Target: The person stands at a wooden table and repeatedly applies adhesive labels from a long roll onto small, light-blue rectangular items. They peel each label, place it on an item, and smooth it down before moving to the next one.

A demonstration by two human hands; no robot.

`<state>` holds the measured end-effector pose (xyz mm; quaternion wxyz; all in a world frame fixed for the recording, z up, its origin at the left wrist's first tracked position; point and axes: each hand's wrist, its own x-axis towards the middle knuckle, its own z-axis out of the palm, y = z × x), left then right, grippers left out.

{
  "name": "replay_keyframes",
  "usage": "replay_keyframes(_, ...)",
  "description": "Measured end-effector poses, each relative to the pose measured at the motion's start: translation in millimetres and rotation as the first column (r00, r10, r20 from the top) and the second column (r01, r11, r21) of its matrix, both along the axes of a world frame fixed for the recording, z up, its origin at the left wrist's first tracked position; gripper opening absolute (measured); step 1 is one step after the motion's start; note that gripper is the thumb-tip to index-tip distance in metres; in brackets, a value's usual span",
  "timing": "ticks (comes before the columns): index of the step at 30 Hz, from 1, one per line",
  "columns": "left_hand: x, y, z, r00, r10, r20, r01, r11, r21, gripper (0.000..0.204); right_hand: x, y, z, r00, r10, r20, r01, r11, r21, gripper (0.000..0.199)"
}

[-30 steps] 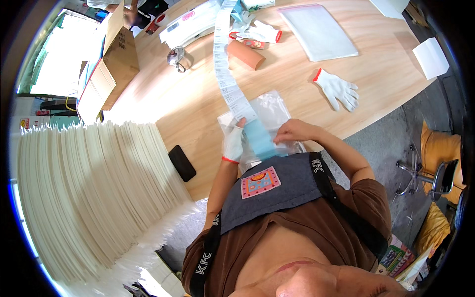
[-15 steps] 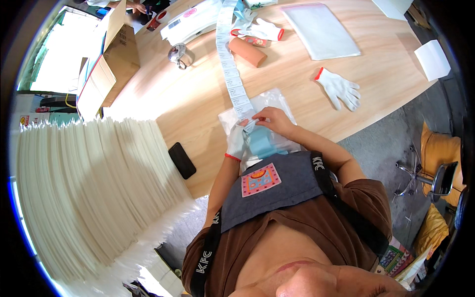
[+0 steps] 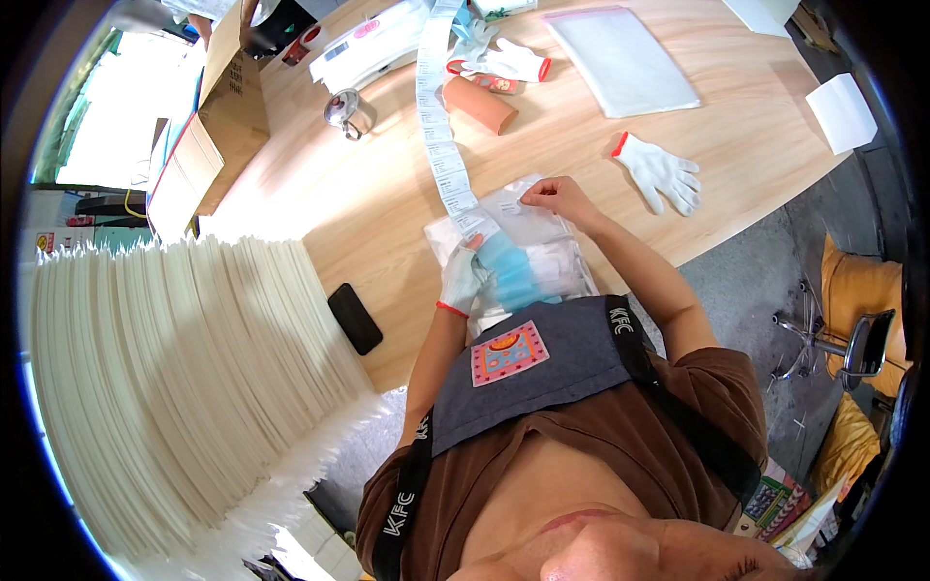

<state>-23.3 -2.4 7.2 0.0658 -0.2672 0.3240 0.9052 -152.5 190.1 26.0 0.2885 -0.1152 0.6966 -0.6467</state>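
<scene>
My left hand (image 3: 462,274), in a white glove with red trim and bare fingertips, grips a long strip of printed white labels (image 3: 443,150). The strip's pale blue backing (image 3: 509,271) hangs past my fingers toward my apron. My bare right hand (image 3: 565,201) is pinched at the upper part of a clear plastic bag (image 3: 528,191). Its fingertips are at the edge of a small white label (image 3: 511,207) lying on the bag. The bags form a low pile under both hands, against my apron; what is inside them is hard to make out.
A tall stack of white sheets or bags (image 3: 184,387) rises at the left, by a black phone (image 3: 356,318). Farther off are a steel cup (image 3: 349,113), an orange-brown roll (image 3: 480,105), a cardboard box (image 3: 228,126), a loose glove (image 3: 659,172) and flat clear bags (image 3: 625,63).
My right hand has moved away from the label strip, up and to the right, onto the bag, where a small label now shows. My left hand stays on the strip.
</scene>
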Motion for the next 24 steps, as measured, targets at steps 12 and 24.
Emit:
replay_keyframes(12, 4.0, -1.6, 3.6, 0.994, -0.066, 0.082, 0.073, 0.994, -0.085, 0.025, -12.6, -12.2, -24.7, 0.873, 0.033, -0.486, 0.197, 0.888, 0.415, 0.011)
replay_keyframes(24, 5.6, -1.9, 9.1, 0.989, -0.113, 0.098, 0.126, 0.983, -0.136, 0.025, 12.0, -4.4, -9.1, 0.750, -0.122, -0.650, 0.230, 0.969, 0.084, 0.034)
